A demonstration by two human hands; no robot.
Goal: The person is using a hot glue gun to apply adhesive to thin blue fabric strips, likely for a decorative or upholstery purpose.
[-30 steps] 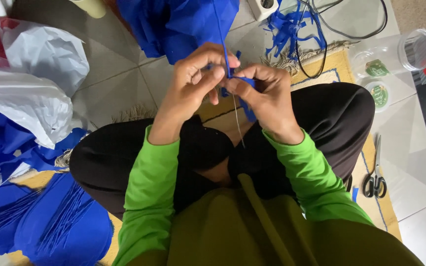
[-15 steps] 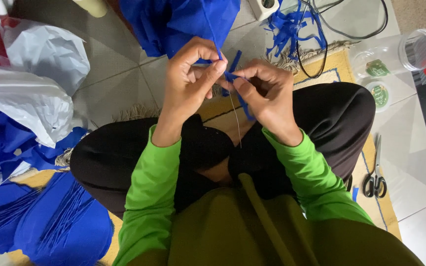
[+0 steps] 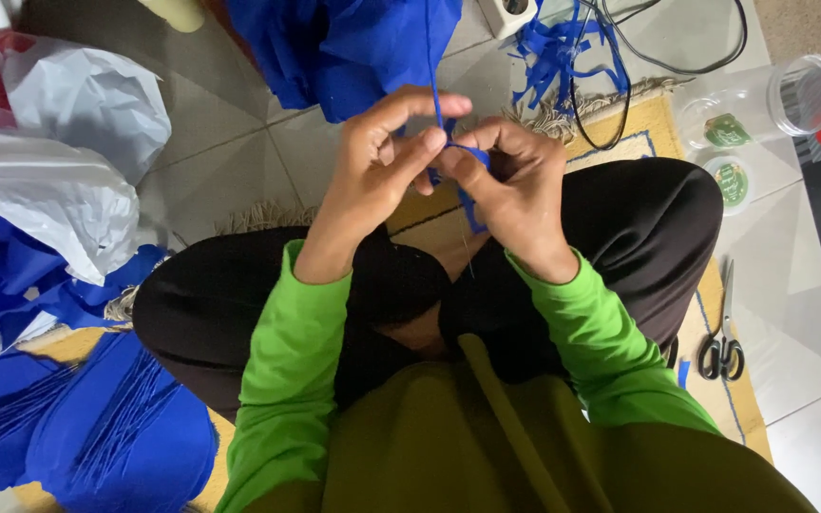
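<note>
Blue strip (image 3: 472, 204) pinched betw. both grips, left hand (image 3: 382, 157) & right hand (image 3: 515, 180).

scissors (image 3: 722, 351), white bags (image 3: 59, 142) — black cable (image 3: 610, 85)

Thin blue strip pinched between two hands above the lap

The blue strip (image 3: 436, 66) is a narrow band of bright blue material, pulled straight and nearly upright from the blue fabric bundle (image 3: 353, 47) at the top edge of the floor down to the fingers. There it bends into a small loop, gripped between the left hand (image 3: 382, 157) and the right hand (image 3: 515, 185), whose fingertips meet on it. A short loose end hangs below the fingers, slanting down towards the crossed legs.
</note>
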